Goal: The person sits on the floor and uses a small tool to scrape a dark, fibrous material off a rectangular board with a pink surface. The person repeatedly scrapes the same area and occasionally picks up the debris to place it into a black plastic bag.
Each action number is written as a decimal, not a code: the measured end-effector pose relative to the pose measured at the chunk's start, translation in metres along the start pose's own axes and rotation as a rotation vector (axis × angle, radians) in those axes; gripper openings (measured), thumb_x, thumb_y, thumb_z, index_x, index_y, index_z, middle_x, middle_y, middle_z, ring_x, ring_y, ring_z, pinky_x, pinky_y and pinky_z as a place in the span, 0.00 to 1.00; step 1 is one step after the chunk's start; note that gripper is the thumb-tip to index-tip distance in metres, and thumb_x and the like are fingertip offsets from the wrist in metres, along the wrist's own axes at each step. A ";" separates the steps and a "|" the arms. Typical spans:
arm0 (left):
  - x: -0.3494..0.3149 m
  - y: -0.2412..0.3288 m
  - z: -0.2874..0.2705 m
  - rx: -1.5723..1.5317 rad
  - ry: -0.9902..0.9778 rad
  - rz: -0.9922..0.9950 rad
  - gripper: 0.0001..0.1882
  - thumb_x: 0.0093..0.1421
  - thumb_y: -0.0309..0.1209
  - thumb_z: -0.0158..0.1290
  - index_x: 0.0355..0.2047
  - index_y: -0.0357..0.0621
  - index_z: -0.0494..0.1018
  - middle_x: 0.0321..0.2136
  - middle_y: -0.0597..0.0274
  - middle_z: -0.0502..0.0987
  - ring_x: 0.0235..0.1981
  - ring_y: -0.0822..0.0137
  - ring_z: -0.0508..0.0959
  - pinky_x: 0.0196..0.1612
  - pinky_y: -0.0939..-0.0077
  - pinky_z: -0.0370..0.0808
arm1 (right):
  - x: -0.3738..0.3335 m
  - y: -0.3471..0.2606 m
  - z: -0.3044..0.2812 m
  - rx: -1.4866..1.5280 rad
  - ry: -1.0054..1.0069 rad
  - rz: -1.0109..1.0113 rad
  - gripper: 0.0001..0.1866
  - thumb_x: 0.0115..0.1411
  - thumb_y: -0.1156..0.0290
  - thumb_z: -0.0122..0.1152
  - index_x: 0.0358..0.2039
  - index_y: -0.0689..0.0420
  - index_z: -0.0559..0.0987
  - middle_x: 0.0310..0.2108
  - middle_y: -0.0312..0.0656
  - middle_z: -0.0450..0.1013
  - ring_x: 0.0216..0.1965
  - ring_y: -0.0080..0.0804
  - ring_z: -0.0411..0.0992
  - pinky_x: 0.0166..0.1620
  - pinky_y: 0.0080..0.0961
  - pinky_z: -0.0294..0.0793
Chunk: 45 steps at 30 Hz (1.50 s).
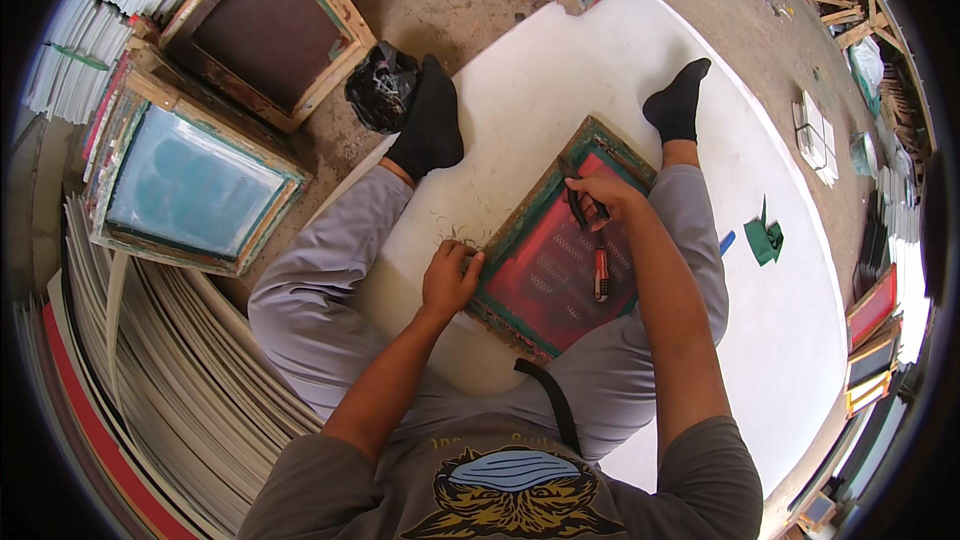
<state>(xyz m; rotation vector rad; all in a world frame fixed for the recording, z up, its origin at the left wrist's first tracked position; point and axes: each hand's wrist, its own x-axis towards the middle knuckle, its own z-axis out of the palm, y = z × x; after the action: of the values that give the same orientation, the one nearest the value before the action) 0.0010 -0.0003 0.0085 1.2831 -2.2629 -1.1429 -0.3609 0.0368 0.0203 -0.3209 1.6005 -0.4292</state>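
A wooden screen printing frame with green edging and red mesh lies tilted between my legs, partly against my right thigh. My right hand is above its upper part, closed around black-handled pliers; their jaws are hard to make out. Just below that hand a red and black handle shows over the mesh; whether it belongs to the same tool, I cannot tell. My left hand rests by the frame's left edge, fingers curled in and the thumb side touching the wood. Whatever those fingers may hold is hidden. Thin dark scraps lie beside them.
I sit on a large white board. A black plastic bag is by my left foot. More screen frames lean at the left. Stacked sheets curve along the left side. A green scrap lies right of my leg.
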 end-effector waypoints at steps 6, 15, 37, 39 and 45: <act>0.001 0.001 -0.001 0.006 0.013 0.028 0.14 0.66 0.40 0.58 0.37 0.42 0.80 0.39 0.55 0.77 0.36 0.54 0.81 0.38 0.63 0.79 | 0.002 0.005 -0.001 0.123 -0.014 0.026 0.24 0.68 0.47 0.58 0.41 0.59 0.79 0.31 0.47 0.80 0.29 0.40 0.79 0.40 0.51 0.82; 0.001 -0.001 0.000 0.038 0.017 0.054 0.14 0.66 0.41 0.58 0.37 0.42 0.80 0.40 0.55 0.77 0.38 0.53 0.81 0.40 0.62 0.79 | 0.004 0.010 0.019 0.206 0.041 -0.067 0.15 0.62 0.64 0.67 0.40 0.63 0.78 0.26 0.46 0.77 0.22 0.37 0.77 0.28 0.39 0.81; -0.001 -0.008 0.004 0.047 0.032 0.051 0.15 0.66 0.42 0.57 0.38 0.42 0.81 0.41 0.55 0.77 0.41 0.52 0.80 0.43 0.61 0.78 | 0.015 0.018 0.056 0.131 0.412 -0.312 0.09 0.50 0.79 0.61 0.33 0.66 0.76 0.20 0.46 0.74 0.15 0.37 0.74 0.17 0.37 0.71; 0.000 -0.005 0.006 0.040 0.050 0.046 0.15 0.66 0.42 0.57 0.38 0.42 0.81 0.40 0.55 0.77 0.41 0.52 0.80 0.44 0.61 0.77 | 0.015 0.018 0.062 0.013 0.533 -0.337 0.09 0.50 0.77 0.60 0.34 0.67 0.77 0.20 0.47 0.74 0.16 0.37 0.75 0.18 0.36 0.73; 0.000 0.000 0.002 -0.004 0.010 -0.004 0.15 0.66 0.42 0.57 0.37 0.42 0.81 0.39 0.55 0.77 0.40 0.53 0.80 0.42 0.62 0.78 | 0.024 0.032 0.058 -0.194 0.630 -0.451 0.08 0.55 0.75 0.61 0.34 0.65 0.75 0.20 0.46 0.75 0.17 0.35 0.76 0.19 0.34 0.73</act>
<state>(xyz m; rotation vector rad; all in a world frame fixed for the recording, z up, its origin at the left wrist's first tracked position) -0.0004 0.0013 0.0071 1.2891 -2.2515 -1.1391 -0.3037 0.0496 -0.0184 -0.7574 2.1953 -0.7744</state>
